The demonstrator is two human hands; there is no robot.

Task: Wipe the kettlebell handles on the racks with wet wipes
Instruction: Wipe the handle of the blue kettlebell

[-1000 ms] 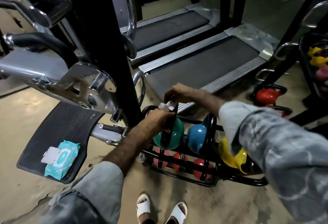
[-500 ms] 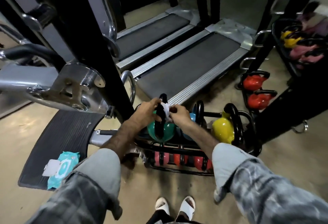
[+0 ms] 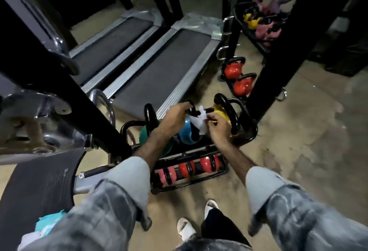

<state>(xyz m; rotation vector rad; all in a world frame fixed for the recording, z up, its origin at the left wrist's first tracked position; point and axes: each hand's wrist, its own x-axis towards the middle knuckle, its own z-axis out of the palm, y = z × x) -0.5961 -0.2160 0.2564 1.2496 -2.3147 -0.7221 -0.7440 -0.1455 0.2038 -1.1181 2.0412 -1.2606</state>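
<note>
A low black rack (image 3: 223, 173) holds a green kettlebell (image 3: 145, 133), a blue kettlebell (image 3: 186, 133) and a yellow kettlebell (image 3: 221, 112) on top, each with a black handle. Red kettlebells (image 3: 209, 163) lie on the lower tier. My left hand (image 3: 176, 112) grips the top of the blue kettlebell's black handle (image 3: 192, 106). My right hand (image 3: 217, 126) pinches a white wet wipe (image 3: 200, 122) that hangs against that handle, between the two hands.
A wet wipe pack (image 3: 49, 224) lies on a black mat (image 3: 35, 187) at lower left. A chrome machine frame (image 3: 39, 127) crowds the left. Two treadmills (image 3: 159, 71) lie behind the rack. Another rack with red kettlebells (image 3: 238, 77) stands at right. My white sandals (image 3: 187, 229) are on the floor.
Both hands have moved from the green kettlebell's handle to the blue kettlebell's handle with the wipe. The view has swung right, and the wipe now hangs unfolded from my right hand.
</note>
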